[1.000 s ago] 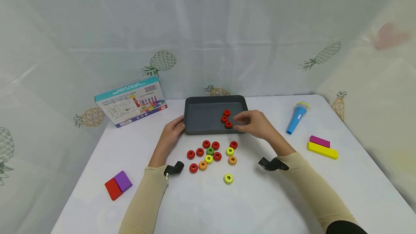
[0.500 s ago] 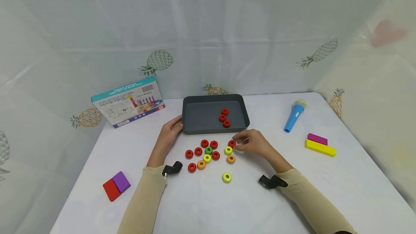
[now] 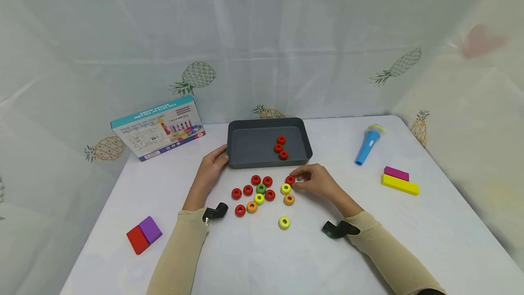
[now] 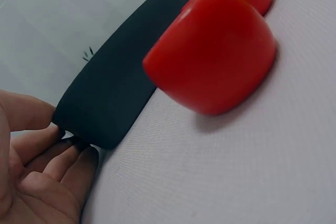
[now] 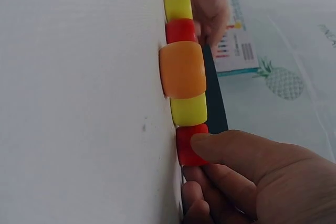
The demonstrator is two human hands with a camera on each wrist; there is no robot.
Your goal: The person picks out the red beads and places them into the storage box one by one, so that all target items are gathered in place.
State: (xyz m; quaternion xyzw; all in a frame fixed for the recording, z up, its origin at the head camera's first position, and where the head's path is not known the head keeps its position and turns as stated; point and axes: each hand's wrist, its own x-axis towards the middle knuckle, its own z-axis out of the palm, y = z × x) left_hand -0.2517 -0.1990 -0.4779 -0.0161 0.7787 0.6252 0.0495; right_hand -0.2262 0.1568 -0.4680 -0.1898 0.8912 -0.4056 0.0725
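A dark grey tray [image 3: 254,147] at the table's middle holds three red rings [image 3: 280,147]. In front of it lie several loose rings: red, green, yellow and orange [image 3: 262,192]. My right hand [image 3: 296,180] pinches a red ring [image 3: 289,179] that lies on the table at the right end of the cluster. In the right wrist view the thumb [image 5: 236,148] lies over this red ring [image 5: 185,145], beside a yellow ring [image 5: 188,109] and an orange ring [image 5: 182,69]. My left hand [image 3: 221,158] rests against the tray's front left corner [image 4: 100,108], fingers [image 4: 58,163] relaxed.
A printed box [image 3: 157,128] stands at the back left. A blue toy microphone [image 3: 368,144] and stacked magenta and yellow blocks [image 3: 399,181] lie on the right. Red and purple blocks [image 3: 143,235] sit front left. A lone yellow ring [image 3: 284,222] lies nearer me.
My right hand drew back from the tray, leaving three red rings inside, and came down to the loose rings, where it now pinches a red one. The left hand stayed at the tray.
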